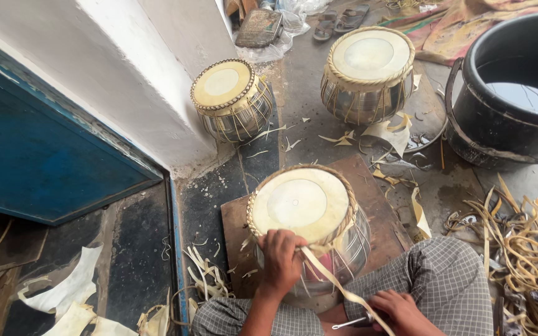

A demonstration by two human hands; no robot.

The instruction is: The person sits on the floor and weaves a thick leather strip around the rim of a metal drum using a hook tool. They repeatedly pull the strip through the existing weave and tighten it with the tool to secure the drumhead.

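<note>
Both hands bent inward — left hand [279, 260] gripping drum [306, 214], right hand [400, 311] clutching strap [337, 283].

Left hand [279, 260] grips drum [306, 214] rim; right hand [400, 310] pulls strap [337, 285].

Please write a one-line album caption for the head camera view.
Left hand grips the braided rim of a metal kettle drum; right hand pulls its pale hide strap.

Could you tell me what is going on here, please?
A seated person works on a metal drum standing on a brown board. The left hand grips the drum's braided rim where a pale strap leaves it; the right hand holds a thin metal tool. Two more drums and a black tub stand beyond.
</note>
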